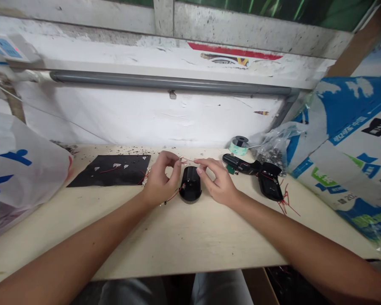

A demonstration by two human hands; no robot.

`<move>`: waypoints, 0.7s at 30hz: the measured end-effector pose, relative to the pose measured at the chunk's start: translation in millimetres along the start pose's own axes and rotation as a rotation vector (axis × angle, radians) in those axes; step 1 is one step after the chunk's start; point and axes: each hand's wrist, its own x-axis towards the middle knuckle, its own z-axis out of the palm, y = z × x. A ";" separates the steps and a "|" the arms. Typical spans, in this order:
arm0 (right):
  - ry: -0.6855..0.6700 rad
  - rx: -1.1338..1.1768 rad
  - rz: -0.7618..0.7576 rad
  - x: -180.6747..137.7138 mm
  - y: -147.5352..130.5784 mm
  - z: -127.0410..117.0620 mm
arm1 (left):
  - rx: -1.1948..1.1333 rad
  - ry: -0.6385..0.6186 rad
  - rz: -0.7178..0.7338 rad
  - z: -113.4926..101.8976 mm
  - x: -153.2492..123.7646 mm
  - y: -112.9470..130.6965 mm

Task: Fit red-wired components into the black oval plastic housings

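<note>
A thin red wire (pixel 188 159) stretches between my two hands above the table. My left hand (pixel 161 178) pinches its left end between thumb and fingertips. At the other end, the fingertips of my right hand (pixel 219 180) are closed on the wire. Just below, between the hands, a glossy black oval plastic housing (pixel 191 180) lies on the table. Another red wire (pixel 173 196) runs out from its left side beneath my left hand, with a small dark part at its tip. Whatever small piece sits at my left fingertips is too small to make out.
To the left lies a black mat (pixel 114 173) with small white parts and red wires. More black housings (pixel 269 186) with red wires are at the right, near a tape roll (pixel 238 146) and a clear bag (pixel 273 146) of small parts. A white bag (pixel 22 169) and printed carton (pixel 346 161) flank the table.
</note>
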 end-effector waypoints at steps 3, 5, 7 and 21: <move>-0.027 0.048 -0.016 0.1 0.8 1.7 | 0.069 -0.161 0.091 -0.2 0.1 3.8; -0.029 0.082 -0.034 0.1 1.8 2.7 | 0.080 -0.234 0.103 -0.3 0.2 5.1; -0.017 0.105 -0.049 -0.1 2.6 3.3 | 0.084 -0.268 0.089 -0.1 -0.1 4.8; -0.039 0.027 -0.110 0.1 -3.5 0.0 | 0.107 -0.272 0.104 -0.4 -1.0 5.0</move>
